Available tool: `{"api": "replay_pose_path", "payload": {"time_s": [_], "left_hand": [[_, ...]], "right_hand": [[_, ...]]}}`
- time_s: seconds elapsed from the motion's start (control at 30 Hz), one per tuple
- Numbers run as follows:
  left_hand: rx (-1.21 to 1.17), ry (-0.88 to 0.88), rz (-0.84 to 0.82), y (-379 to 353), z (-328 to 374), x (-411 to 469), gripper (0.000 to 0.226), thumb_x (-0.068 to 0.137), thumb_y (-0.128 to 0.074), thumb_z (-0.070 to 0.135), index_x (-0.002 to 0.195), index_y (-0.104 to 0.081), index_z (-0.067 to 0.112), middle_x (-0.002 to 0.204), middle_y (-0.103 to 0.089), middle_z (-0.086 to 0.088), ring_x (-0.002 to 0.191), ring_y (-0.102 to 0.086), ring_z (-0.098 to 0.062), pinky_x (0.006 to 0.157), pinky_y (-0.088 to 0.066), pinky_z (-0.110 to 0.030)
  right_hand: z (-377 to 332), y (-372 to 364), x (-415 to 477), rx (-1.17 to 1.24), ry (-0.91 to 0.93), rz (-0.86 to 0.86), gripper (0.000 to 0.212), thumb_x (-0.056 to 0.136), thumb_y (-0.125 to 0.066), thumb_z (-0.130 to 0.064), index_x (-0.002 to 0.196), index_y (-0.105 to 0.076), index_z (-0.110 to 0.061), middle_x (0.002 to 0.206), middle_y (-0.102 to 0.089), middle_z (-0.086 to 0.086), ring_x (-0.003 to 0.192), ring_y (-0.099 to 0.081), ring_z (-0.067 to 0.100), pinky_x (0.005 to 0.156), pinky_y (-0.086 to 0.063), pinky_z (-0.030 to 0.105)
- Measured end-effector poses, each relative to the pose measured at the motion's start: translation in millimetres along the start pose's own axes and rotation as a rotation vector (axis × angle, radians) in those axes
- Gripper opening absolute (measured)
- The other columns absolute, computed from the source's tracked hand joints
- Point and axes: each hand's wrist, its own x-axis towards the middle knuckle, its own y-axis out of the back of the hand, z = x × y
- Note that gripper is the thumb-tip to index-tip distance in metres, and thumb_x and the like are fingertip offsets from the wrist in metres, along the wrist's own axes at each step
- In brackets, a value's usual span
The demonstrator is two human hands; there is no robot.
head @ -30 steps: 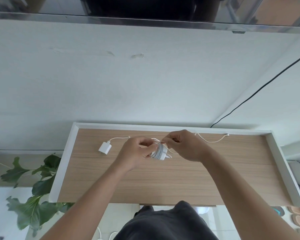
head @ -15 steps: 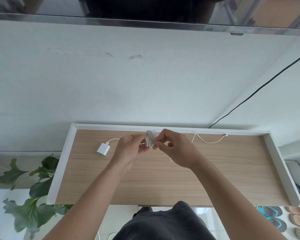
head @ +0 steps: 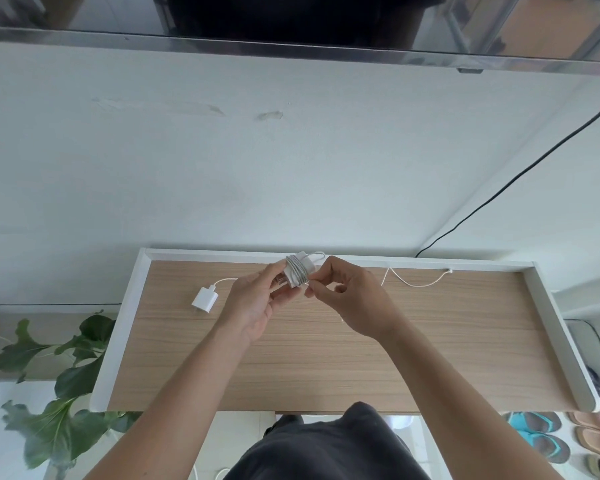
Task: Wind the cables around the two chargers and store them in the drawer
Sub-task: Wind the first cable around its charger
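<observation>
My left hand (head: pixel 253 306) holds a white charger (head: pixel 297 273) above the back of the wooden shelf top (head: pixel 326 368); its white cable is wrapped around it in several turns. My right hand (head: pixel 352 303) pinches the loose end of that cable beside the charger. A second white charger (head: pixel 205 299) lies flat on the wood to the left, its cable (head: pixel 413 280) running behind my hands and out to the right, ending in a plug near the back rim. No drawer is in view.
The shelf top has a raised white rim (head: pixel 118 327) on three sides. A black cable (head: pixel 499 192) runs down the white wall at the right. A green plant (head: pixel 59 386) stands at lower left; shoes (head: pixel 551 441) lie on the floor at lower right.
Both hands have lifted the wound charger toward the back rim and turned it; the cable has gone around it more. The second charger has not moved.
</observation>
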Motion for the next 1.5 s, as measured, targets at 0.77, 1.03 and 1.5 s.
{"api": "replay_pose_path", "payload": {"time_s": [0.77, 1.03, 1.5], "left_hand": [[0.519, 0.151, -0.367, 18, 13, -16, 0.031, 0.091, -0.083, 0.033, 0.111, -0.088, 0.011, 0.103, -0.079, -0.008, 0.082, -0.065, -0.012, 0.071, -0.054, -0.026], [0.720, -0.048, -0.134, 24, -10, -4, 0.014, 0.100, -0.080, 0.027, 0.106, -0.086, 0.016, 0.099, -0.082, -0.016, 0.084, -0.073, -0.017, 0.082, -0.068, -0.032], [0.148, -0.002, -0.010, 17, 2, 6, 0.024, 0.104, -0.073, 0.020, 0.107, -0.084, -0.001, 0.101, -0.084, -0.015, 0.088, -0.078, -0.020, 0.082, -0.067, -0.034]], "right_hand": [[39, 41, 24, -0.309, -0.077, -0.208, 0.037, 0.079, -0.087, -0.062, 0.078, -0.074, -0.027, 0.073, -0.064, -0.010, 0.065, -0.049, 0.003, 0.066, -0.040, 0.025], [13, 26, 23, -0.391, -0.047, -0.147, 0.023, 0.103, -0.068, -0.049, 0.092, -0.079, -0.032, 0.072, -0.068, -0.025, 0.063, -0.057, -0.010, 0.064, -0.040, 0.025], [10, -4, 12, 0.000, -0.004, -0.148, 0.023, 0.105, -0.074, -0.035, 0.085, -0.072, -0.024, 0.068, -0.066, -0.022, 0.051, -0.045, 0.002, 0.053, -0.037, 0.012]]}}
